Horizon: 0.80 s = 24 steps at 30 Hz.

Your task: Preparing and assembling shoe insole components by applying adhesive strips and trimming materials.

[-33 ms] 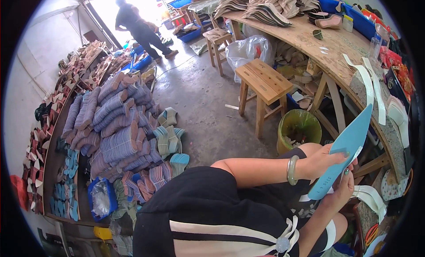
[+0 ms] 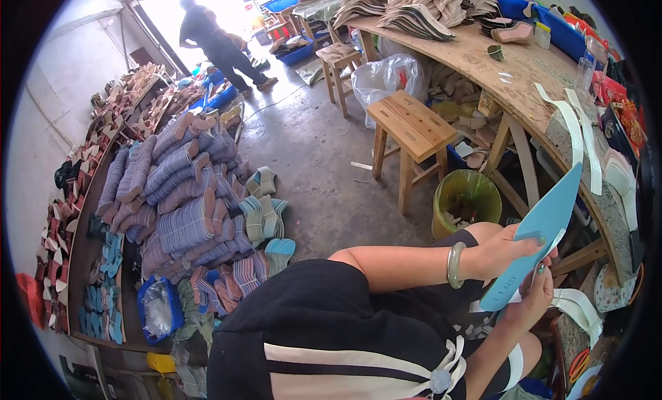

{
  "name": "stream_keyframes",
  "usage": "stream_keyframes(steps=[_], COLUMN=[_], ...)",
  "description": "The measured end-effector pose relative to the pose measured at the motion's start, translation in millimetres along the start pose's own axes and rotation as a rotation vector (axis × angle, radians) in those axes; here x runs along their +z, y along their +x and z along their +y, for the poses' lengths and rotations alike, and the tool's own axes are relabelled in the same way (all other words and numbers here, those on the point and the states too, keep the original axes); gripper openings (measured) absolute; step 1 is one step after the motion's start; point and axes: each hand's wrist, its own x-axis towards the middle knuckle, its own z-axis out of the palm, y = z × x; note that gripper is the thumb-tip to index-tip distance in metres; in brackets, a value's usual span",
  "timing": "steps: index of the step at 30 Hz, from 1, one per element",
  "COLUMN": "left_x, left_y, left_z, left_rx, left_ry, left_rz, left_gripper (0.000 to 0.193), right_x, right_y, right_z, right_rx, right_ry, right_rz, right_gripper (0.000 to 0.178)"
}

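Observation:
A light blue insole (image 2: 534,238), long and pointed at its far end, is tilted over my knees. My left hand (image 2: 498,252), with a pale bangle at the wrist, grips it around the middle, thumb on the blue face. A narrow white edge (image 2: 558,238) shows along its right side. My right hand (image 2: 532,296) is closed in a pinch beside the insole's near edge, dark-painted nails showing. Something dark sits between its fingers, too hidden to name. Small white scraps (image 2: 476,329) lie below the hands.
A wooden workbench (image 2: 476,55) with white strips (image 2: 590,141) curves along the right. Near my knees stand a yellow-green bin (image 2: 483,183) and a wooden stool (image 2: 412,126). Bundled striped insoles (image 2: 183,227) are piled at left. Another person (image 2: 217,45) stands by the bright doorway.
My right hand's fingers have shifted very slightly beside the insole. The insole's tip has moved a touch to the right. My left hand keeps its grip.

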Motion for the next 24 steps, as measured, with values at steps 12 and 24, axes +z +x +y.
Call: stream_keyframes(steps=[12, 24], left_x=[-15.8, -10.3], left_y=[5.8, 13.2], left_z=[-5.1, -7.4], left_rx=[0.021, 0.029], left_ry=[-0.013, 0.057], left_rz=[0.051, 0.094], left_gripper=[0.029, 0.027], right_x=[11.2, -5.7], right_y=[-1.6, 9.2], right_z=[12.3, 12.5], right_rx=[0.031, -0.009], right_ry=[-0.012, -0.128], right_rz=[0.044, 0.036], right_gripper=[0.025, 0.023])
